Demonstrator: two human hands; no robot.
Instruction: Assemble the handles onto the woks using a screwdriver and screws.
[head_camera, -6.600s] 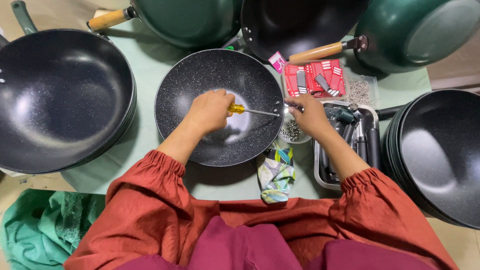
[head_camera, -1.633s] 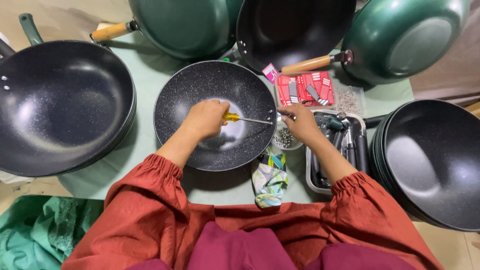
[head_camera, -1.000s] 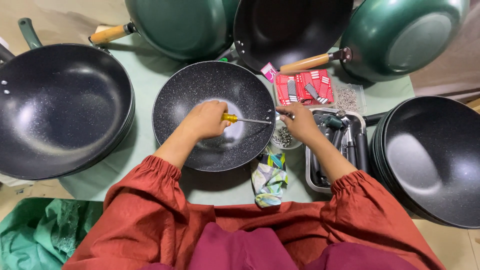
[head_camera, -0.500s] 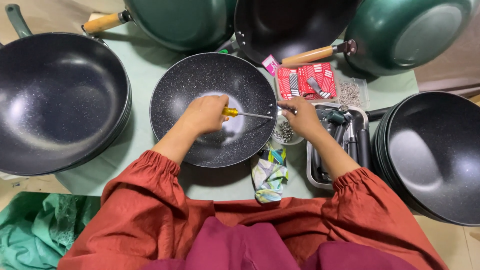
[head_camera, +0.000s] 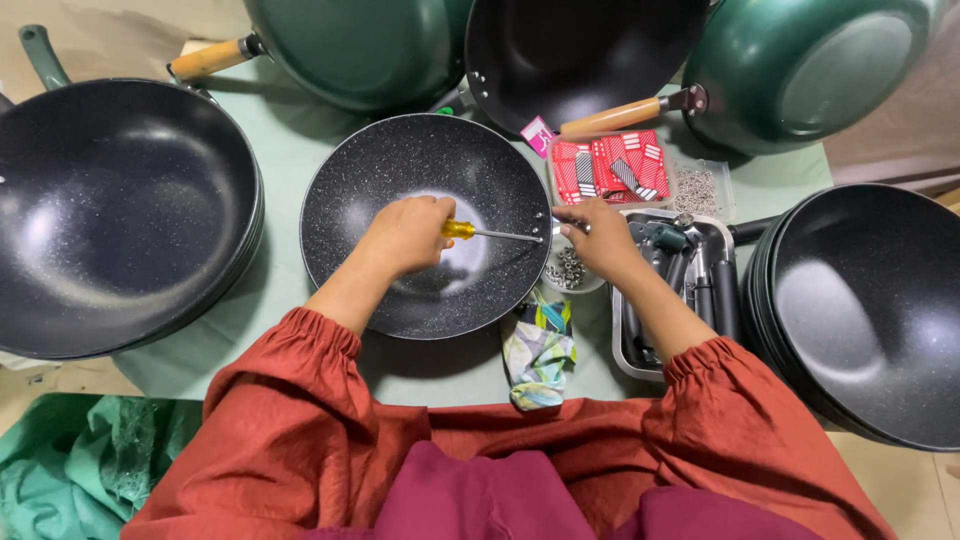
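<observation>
Nearest me, a folded patterned cloth lies on the pale green table. My left hand is clenched around a yellow-handled screwdriver over the speckled black pan. My right hand pinches the pan's right rim. Beyond it are a small bowl of screws and a tray of red packets.

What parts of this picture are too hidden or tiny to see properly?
Head view:
- Tip of the yellow-handled screwdriver: too small to tell at the speckled black pan rim.
- What the right hand pinches: covered by its fingers.
- Small bowl of metal bits: too tiny to identify.
- Stacked black pans on the right: cut off by the edge.
</observation>
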